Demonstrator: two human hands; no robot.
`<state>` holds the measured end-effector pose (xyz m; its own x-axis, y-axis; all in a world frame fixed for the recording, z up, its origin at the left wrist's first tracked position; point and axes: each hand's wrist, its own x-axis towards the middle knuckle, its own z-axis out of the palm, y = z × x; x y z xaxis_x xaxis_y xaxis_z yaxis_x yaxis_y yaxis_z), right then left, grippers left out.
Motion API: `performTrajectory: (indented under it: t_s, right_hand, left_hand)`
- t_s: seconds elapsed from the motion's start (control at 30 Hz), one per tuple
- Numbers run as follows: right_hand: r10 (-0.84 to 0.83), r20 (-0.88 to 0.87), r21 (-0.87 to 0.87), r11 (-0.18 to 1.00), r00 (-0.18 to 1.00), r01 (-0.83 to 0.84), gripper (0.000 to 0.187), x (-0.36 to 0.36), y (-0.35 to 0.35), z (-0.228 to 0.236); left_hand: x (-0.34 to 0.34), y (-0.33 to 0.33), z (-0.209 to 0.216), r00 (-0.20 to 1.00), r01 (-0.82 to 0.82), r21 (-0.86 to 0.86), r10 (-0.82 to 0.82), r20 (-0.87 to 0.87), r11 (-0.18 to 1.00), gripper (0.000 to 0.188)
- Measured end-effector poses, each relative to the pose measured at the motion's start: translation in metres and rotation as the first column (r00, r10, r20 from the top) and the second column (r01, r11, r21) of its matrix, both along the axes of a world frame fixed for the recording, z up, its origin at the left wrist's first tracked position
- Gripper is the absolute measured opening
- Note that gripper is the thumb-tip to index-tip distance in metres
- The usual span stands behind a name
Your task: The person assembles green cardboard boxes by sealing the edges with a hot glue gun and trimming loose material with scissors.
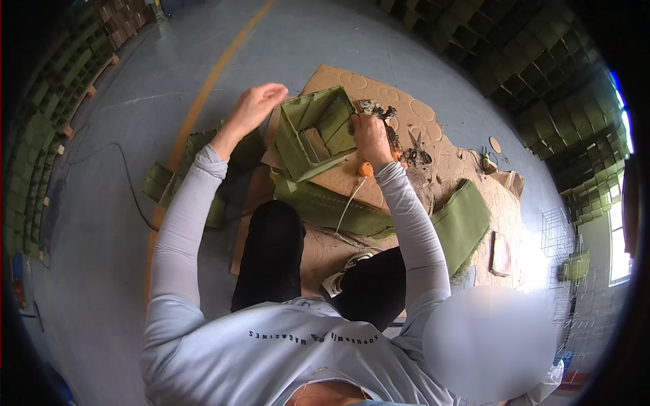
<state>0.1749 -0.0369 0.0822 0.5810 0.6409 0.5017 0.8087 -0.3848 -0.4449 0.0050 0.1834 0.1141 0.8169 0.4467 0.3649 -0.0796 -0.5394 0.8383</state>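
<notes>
An open green box (315, 166) with a rectangular opening in its floor stands tilted on a cardboard-topped work surface in front of me. My left hand (261, 105) is raised beside the box's far left corner, fingers stretched out and empty. Against the right wall of the box, my right hand (372, 139) is closed with its fingers curled down; what they grip is hidden. Below that wrist sits an orange knob-like piece (365, 169) with a white cord (349, 203). Scissors (418, 149) with dark handles lie to the right, next to dark scraps (389, 114).
Another green piece (464, 220) lies at the right, and more green boxes (159, 184) rest on the floor at left. A dark cable (128, 176) curves over the floor. Tall stacks of green boxes (514, 74) line both sides. Wire racks (558, 230) stand at right.
</notes>
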Motion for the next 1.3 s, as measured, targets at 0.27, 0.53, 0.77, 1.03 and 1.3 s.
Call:
performTrajectory:
  t_s: [0.27,0.53,0.77,1.03,1.3]
  right_hand:
    - [-0.087,-0.099,-0.176,0.982,0.991,0.068,0.030,-0.017,-0.010,0.019]
    - [0.280,0.536,0.015,0.940,0.796,-0.341,0.018,-0.056,-0.014,0.005]
    - [0.351,0.325,-0.039,0.933,0.878,-0.359,0.010,-0.041,-0.016,0.004]
    - [0.362,0.293,-0.056,0.930,0.885,-0.362,0.013,-0.044,-0.013,0.005]
    - [0.178,0.304,0.035,0.980,0.936,-0.198,0.010,-0.068,0.001,-0.003]
  left_hand:
    - [0.060,0.008,-0.010,0.963,-0.087,0.410,0.183,-0.200,0.908,0.027]
    - [0.070,-0.005,-0.018,0.948,-0.316,0.424,0.293,0.122,0.849,0.027]
    - [0.004,-0.040,-0.010,0.970,0.216,0.552,-0.241,-0.029,0.805,0.030]
    - [0.000,-0.034,-0.005,0.940,0.317,0.701,-0.307,-0.145,0.639,0.027]
    - [0.091,-0.039,0.011,0.924,0.125,-0.477,-0.277,-0.262,0.870,0.024]
